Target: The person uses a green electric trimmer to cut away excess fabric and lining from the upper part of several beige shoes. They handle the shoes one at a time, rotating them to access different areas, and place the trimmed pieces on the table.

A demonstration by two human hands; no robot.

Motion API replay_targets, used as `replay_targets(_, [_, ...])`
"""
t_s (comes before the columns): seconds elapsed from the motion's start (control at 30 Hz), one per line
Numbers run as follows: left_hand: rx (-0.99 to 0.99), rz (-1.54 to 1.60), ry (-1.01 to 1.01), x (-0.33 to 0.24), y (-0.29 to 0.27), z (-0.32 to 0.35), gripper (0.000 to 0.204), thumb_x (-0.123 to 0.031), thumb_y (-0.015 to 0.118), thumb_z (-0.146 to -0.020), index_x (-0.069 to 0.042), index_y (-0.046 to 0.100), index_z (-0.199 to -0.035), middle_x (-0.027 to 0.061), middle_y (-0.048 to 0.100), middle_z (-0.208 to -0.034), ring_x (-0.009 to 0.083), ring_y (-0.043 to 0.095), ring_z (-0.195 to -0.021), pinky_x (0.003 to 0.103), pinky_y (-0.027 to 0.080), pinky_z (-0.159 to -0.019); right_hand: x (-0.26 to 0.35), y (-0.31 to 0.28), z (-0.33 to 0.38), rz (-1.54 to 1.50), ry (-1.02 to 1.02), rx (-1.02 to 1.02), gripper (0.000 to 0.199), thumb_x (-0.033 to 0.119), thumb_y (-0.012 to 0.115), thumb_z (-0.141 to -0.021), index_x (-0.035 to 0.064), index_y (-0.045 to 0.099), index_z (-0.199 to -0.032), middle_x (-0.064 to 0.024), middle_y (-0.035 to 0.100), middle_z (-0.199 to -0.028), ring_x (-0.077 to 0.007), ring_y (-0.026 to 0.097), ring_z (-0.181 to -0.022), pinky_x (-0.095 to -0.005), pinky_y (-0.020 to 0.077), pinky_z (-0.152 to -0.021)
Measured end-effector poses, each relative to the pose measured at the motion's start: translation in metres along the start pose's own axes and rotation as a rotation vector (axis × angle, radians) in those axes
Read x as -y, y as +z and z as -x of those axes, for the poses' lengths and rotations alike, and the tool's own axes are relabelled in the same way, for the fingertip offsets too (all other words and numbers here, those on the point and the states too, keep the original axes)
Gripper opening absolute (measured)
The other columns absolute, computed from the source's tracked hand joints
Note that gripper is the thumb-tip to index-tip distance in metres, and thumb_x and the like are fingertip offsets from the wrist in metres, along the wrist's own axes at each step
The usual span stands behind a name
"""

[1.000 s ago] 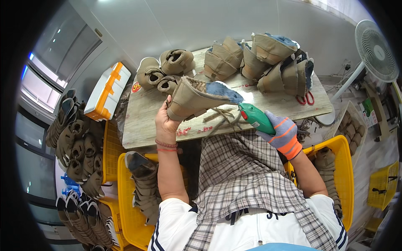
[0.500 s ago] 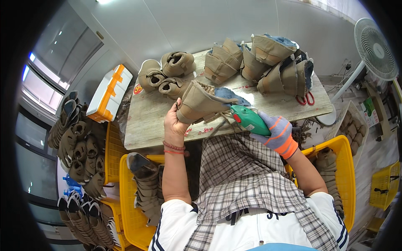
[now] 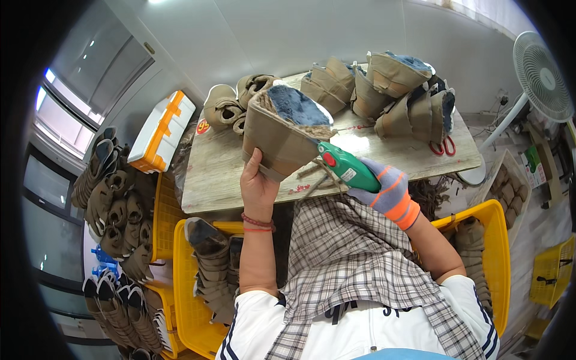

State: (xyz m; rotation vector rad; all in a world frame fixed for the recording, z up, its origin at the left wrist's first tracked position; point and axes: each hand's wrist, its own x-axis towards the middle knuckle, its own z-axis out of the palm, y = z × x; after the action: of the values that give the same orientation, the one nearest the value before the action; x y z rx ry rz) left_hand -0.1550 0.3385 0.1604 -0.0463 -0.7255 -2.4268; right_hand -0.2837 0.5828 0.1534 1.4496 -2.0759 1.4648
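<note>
Bare, my left hand (image 3: 259,185) grips a brown shoe upper (image 3: 270,141) by its lower edge, thumb on the outside. The upper is held above the near left part of the table (image 3: 225,174), its blue fleece lining turned up into view. My right hand (image 3: 389,191), in a grey and orange glove, is wrapped round a green handheld electric cutter (image 3: 351,171) with a red button. The cutter's front end is at the right edge of the upper; whether its blade touches the material I cannot make out. Strips of brown trimming (image 3: 324,171) hang below the cutter.
Stacked uppers (image 3: 414,114) stand at the table's back right, beside red-handled scissors (image 3: 443,146). More uppers (image 3: 222,111) sit at the back left. Yellow baskets (image 3: 183,282) flank me, holding uppers. A white-orange box (image 3: 162,132) is left of the table, a fan (image 3: 543,78) far right.
My left hand has raised and turned the upper, so its blue lining now faces up. The cutter has shifted slightly left and stays at the upper's right edge.
</note>
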Motion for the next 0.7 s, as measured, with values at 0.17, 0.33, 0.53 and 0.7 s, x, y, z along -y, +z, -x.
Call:
replay_targets(0.17, [0.048, -0.157, 0.062, 0.002, -0.005, 0.003, 0.042, -0.005, 0.054, -0.091, -0.006, 0.045, -0.132, 0.0092, 0.051, -0.13, 0.0247, 0.049, -0.12, 0.043, 0.043, -0.1, 0.003, 0.008, -0.003, -0.153, 0.202, 0.098, 0.057, 0.028, 0.082, -0.065, 0.0044, 0.062, -0.113, -0.0156, 0.067, -0.087, -0.0265, 0.067, -0.074, -0.0316, 0.0523, -0.068])
replay_targets(0.33, [0.057, -0.335, 0.101, 0.01, -0.011, 0.006, 0.038, -0.002, 0.056, -0.089, -0.005, 0.051, -0.127, 0.0079, 0.056, -0.124, 0.0215, 0.054, -0.114, 0.039, 0.046, -0.096, 0.003, 0.015, -0.003, -0.218, 0.257, 0.075, 0.056, 0.028, 0.081, -0.067, 0.004, 0.061, -0.113, -0.0152, 0.068, -0.09, -0.0207, 0.068, -0.076, -0.0294, 0.0525, -0.069])
replay_targets(0.53, [0.043, -0.604, 0.198, 0.023, -0.014, 0.01, 0.023, -0.005, 0.062, -0.087, -0.003, 0.064, -0.11, 0.004, 0.065, -0.106, 0.0139, 0.061, -0.094, 0.029, 0.049, -0.085, 0.005, 0.016, -0.005, -0.285, 0.283, 0.045, 0.054, 0.026, 0.08, -0.07, 0.0033, 0.06, -0.114, -0.0133, 0.068, -0.088, -0.0156, 0.066, -0.074, -0.0276, 0.0521, -0.067])
replay_targets(0.7, [0.019, -1.062, 0.269, 0.034, -0.029, 0.013, 0.018, -0.008, 0.063, -0.088, 0.0, 0.065, -0.104, 0.0017, 0.067, -0.097, 0.0099, 0.059, -0.08, 0.024, 0.046, -0.073, 0.004, 0.016, -0.007, -0.36, 0.321, 0.03, 0.054, 0.025, 0.08, -0.072, 0.0013, 0.058, -0.116, -0.0115, 0.068, -0.088, -0.0118, 0.064, -0.075, -0.0263, 0.0515, -0.068])
